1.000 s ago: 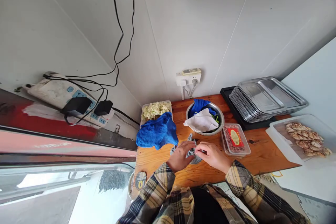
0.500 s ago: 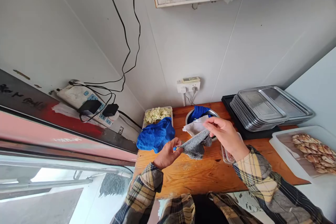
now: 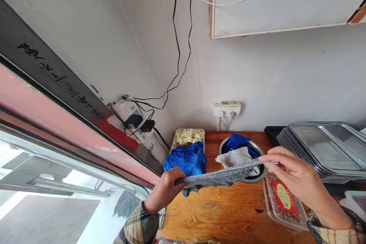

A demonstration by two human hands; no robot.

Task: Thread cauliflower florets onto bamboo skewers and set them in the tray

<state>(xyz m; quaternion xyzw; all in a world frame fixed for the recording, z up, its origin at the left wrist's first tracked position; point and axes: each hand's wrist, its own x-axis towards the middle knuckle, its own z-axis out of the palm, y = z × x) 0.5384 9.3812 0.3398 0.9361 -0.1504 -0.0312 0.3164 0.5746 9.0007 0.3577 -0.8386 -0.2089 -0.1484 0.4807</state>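
A grey cloth (image 3: 217, 177) is stretched between my two hands above the wooden table. My left hand (image 3: 166, 190) pinches its left end, with the fingers closed. At the other end, my right hand (image 3: 294, 179) grips the cloth between thumb and fingers. Behind the cloth stands a metal bowl (image 3: 261, 150) holding a white cloth (image 3: 233, 157) and a blue cloth (image 3: 237, 141). Another blue cloth (image 3: 187, 158) lies beyond my left hand, partly over a tray of pale shredded food (image 3: 188, 136). Below my right hand sits a clear plastic box (image 3: 281, 198) with a red and yellow label.
Stacked metal trays (image 3: 323, 148) stand at the back right, on a black tray (image 3: 274, 133). A power strip (image 3: 134, 118) with black adapters hangs on the left wall beside a window frame (image 3: 85, 122). A cabinet (image 3: 280, 4) juts out above. The table (image 3: 211, 213) is wood.
My hands have moved apart, and the bunched grey cloth is now pulled out into a long strip. The view has turned left, and more of the labelled plastic box shows.
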